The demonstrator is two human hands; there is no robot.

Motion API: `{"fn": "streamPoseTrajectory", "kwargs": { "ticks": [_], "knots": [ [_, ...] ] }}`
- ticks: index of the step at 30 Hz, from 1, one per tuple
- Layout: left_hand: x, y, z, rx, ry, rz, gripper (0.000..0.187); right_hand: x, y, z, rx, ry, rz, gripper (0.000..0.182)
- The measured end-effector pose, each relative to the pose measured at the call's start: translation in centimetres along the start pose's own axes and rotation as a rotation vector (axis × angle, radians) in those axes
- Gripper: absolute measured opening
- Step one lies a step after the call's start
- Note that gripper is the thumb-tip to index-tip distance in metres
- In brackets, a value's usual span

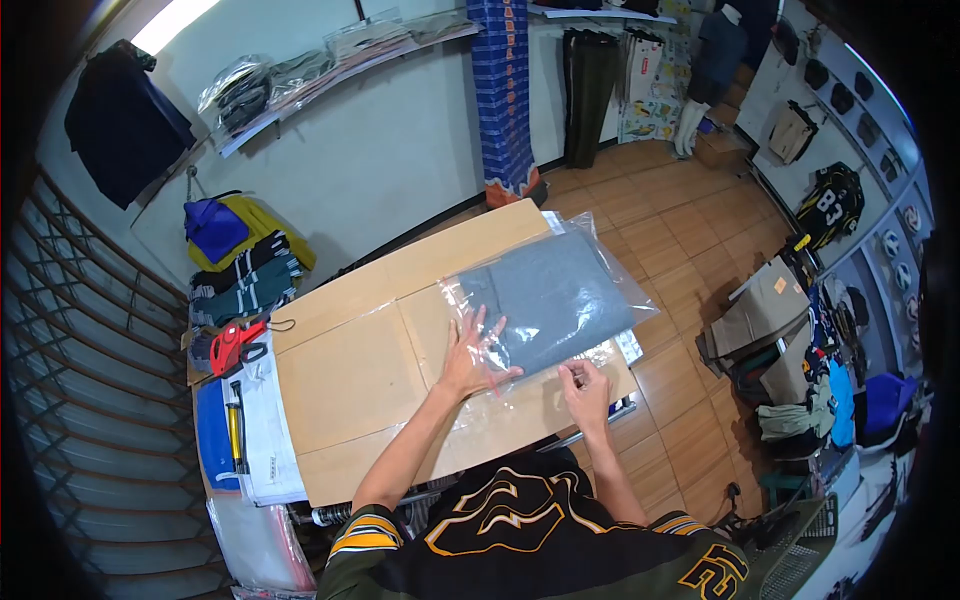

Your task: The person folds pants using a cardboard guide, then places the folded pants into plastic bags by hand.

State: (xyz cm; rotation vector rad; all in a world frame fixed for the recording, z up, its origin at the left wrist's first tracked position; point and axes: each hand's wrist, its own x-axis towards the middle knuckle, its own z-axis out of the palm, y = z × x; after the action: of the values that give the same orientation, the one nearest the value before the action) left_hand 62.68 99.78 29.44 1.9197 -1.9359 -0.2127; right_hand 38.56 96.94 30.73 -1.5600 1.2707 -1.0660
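A folded grey-blue garment (555, 295) lies inside a clear plastic bag (622, 275) on a cardboard-covered table (350, 360). My left hand (475, 355) rests with spread fingers on the left end of the bag, by its pinkish edge. Just below the lower edge of the bag is my right hand (585, 388), its thumb and fingers pinched together at the plastic. Whatever sits between those fingertips is too small to make out.
At the table's left end are a red tape dispenser (238, 348), a yellow-and-black tool (236, 428) and plastic bags (255, 545). Folded clothes (245, 280) are stacked behind them. Clothing piles (765, 320) stand at the right, past the tiled floor (680, 400).
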Motion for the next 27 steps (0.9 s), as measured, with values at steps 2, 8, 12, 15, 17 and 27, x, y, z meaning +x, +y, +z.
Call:
{"fn": "streamPoseTrajectory", "kwargs": {
  "ticks": [2,8,12,15,17,27],
  "knots": [
    [0.8,0.2,1.0,0.000,0.046,0.027,0.104,0.5,0.2,-0.9,-0.006,0.002,0.008,0.017],
    [2.6,2.4,0.8,0.164,0.035,0.001,0.103,2.8,1.5,-3.4,0.005,-0.002,-0.002,0.016],
    [3.4,3.4,0.9,0.092,0.025,-0.046,0.103,4.5,1.0,-4.5,0.015,-0.014,0.001,0.015],
    [3.5,3.7,0.7,0.103,0.028,-0.045,0.104,6.0,0.7,-5.2,0.001,-0.035,0.007,0.015],
    [3.5,3.6,0.4,0.156,0.000,-0.055,0.105,7.2,0.9,-5.8,-0.003,-0.044,0.020,0.015],
    [-2.6,0.7,1.1,-0.048,0.217,-0.329,0.067,18.7,7.0,-10.1,-0.637,0.189,-0.352,0.056]
  ]
}}
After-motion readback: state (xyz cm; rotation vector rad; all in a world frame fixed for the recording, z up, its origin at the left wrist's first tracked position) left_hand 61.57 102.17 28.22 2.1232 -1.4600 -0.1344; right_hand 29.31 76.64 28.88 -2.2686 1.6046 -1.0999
